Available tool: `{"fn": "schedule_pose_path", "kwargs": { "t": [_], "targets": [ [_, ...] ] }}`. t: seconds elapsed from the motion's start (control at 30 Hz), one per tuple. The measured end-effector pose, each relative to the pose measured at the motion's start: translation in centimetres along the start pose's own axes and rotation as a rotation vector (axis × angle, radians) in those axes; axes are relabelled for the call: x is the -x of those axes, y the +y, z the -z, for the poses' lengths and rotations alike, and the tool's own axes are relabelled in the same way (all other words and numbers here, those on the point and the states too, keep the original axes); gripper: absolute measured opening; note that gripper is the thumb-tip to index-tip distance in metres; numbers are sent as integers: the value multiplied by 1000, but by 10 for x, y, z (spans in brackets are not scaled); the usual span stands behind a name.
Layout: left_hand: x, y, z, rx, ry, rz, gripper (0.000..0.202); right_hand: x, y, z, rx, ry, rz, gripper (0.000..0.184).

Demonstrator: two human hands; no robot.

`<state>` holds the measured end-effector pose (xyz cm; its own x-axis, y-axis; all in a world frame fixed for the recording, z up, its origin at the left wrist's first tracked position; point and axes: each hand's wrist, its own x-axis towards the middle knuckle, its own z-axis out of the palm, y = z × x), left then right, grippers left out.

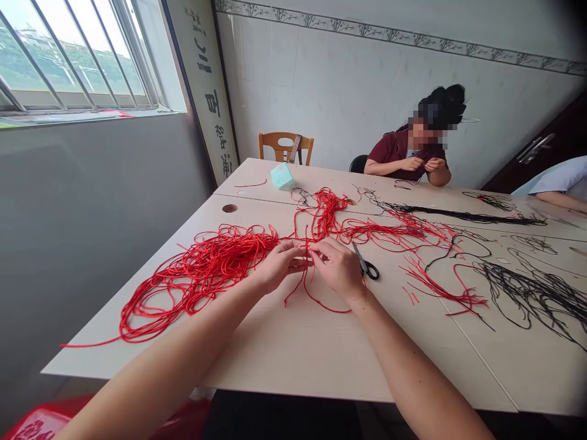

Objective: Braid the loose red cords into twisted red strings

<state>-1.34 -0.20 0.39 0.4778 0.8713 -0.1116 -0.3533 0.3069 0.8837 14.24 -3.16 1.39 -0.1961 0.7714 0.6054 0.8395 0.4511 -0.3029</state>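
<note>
My left hand and my right hand meet above the middle of the table, fingers pinched on a red cord. Its loose ends hang below the fingers, one curving to the right. What lies exactly between the fingertips is partly hidden. To the left of my left hand lies a large loose heap of red cord. Black-handled scissors rest beside my right hand, partly covered by it. Just beyond my hands is another bunch of red cords.
Black cords and short red cords spread over the right side of the table. A pale green packet stands near the far edge, by a wooden chair. A co-worker sits across, handling dark cord; another person's sleeve shows at right.
</note>
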Motion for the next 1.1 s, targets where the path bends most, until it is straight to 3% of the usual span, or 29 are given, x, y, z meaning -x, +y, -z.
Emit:
{"fn": "schedule_pose_path", "kwargs": {
  "t": [0.2, 0.43, 0.53, 0.67, 0.9, 1.1],
  "targets": [
    [-1, 0, 3, -59, -54, -25, 23, -1, 1, -1, -110, -37, -56, 18],
    [-3, 2, 2, -213, -21, -259, 26, -7, 10, 0, -971, -268, -498, 26],
    [-2, 3, 2, -269, -45, -316, 25, -8, 13, 4, -1160, -295, -594, 28],
    [0, 4, 1, -365, -67, -362, 23, -8, 16, 7, -1173, -335, -614, 28],
    [0, 3, 2, -479, -99, -408, 21, -9, 21, 8, -1009, -409, -500, 27],
    [1, 4, 1, -379, -106, -325, 23, -9, 19, 6, -850, -330, -379, 20]
  ]
}}
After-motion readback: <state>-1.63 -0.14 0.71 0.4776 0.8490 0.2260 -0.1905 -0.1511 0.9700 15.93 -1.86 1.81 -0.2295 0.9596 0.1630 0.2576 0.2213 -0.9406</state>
